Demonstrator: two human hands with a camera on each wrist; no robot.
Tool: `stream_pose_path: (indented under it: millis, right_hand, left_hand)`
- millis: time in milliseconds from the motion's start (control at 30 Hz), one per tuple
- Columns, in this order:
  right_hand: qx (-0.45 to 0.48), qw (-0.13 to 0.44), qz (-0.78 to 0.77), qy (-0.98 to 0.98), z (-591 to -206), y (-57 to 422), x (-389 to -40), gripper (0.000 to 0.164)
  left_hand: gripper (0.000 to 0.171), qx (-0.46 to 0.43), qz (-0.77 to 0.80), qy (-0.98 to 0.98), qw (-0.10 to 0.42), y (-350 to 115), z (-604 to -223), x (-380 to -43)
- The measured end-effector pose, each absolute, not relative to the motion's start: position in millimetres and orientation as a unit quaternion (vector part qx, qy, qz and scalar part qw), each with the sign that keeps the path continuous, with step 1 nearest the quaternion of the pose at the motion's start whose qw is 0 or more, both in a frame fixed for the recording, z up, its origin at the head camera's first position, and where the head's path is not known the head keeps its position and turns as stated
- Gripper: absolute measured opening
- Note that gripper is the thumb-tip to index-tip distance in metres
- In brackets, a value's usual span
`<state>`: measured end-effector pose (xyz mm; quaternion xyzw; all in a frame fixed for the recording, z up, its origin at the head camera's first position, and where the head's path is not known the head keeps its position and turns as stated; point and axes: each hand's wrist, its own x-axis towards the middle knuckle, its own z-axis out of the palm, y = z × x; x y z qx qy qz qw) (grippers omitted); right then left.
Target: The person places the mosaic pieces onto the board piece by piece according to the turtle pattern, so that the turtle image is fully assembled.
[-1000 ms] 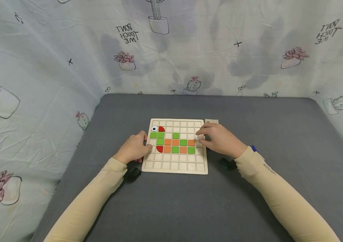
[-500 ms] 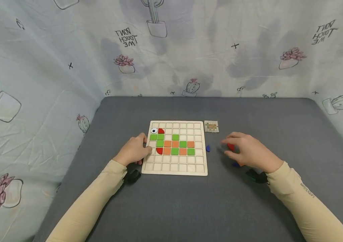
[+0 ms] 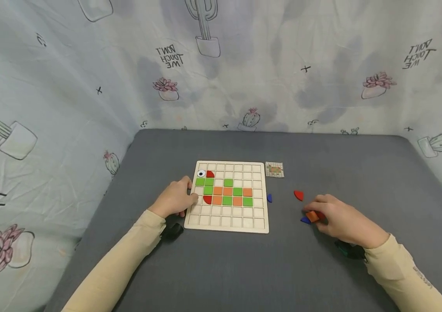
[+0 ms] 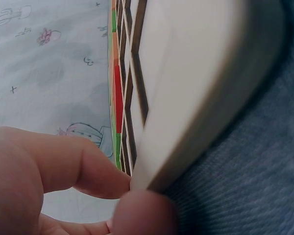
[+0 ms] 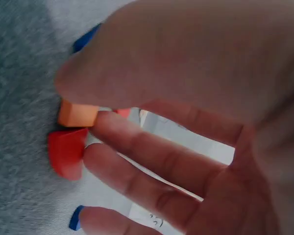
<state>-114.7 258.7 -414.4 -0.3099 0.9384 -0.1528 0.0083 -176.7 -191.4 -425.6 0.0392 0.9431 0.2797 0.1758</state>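
Note:
A pale wooden grid board [image 3: 226, 211] lies on the grey table, with green, orange and red pieces and a round eye piece [image 3: 201, 173] in its cells. My left hand [image 3: 172, 199] holds the board's left edge; the left wrist view has thumb and finger pinching its rim [image 4: 186, 93]. To the right of the board, my right hand [image 3: 339, 219] reaches down among loose pieces. Its thumb and fingertips are around an orange block [image 5: 78, 115], partly covered by the thumb. A red rounded block [image 5: 67, 152] sits beside the fingertips.
A small pattern card [image 3: 274, 169] lies by the board's upper right corner. One blue piece [image 3: 269, 198] is at the board's right edge, and a red quarter-round [image 3: 298, 195] is farther right. A patterned cloth [image 3: 221, 78] hangs behind the table.
My right hand has left the board's right side and moved right and nearer to me, down to the loose pieces, uncovering the card and a red piece. The left hand stays on the board.

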Motion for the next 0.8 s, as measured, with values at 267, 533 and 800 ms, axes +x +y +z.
stream_pose_path:
  millis: [267,533,800]
  right_hand:
    - [-0.331,-0.060,-0.156,0.929,-433.3,257.3,-111.9,0.040]
    - [-0.354,-0.093,-0.169,0.915,-441.3,252.7,-114.6,0.037]
    - [-0.367,-0.111,-0.208,0.900,-435.8,255.1,-119.8,0.033]
  left_hand:
    - [0.033,0.041,0.281,0.943,0.176,-193.8,-430.4,-172.8]
    - [0.033,0.041,0.282,0.942,0.175,-195.2,-430.2,-174.7]
    - [0.033,0.040,0.270,0.947,0.167,-192.2,-428.1,-177.1]
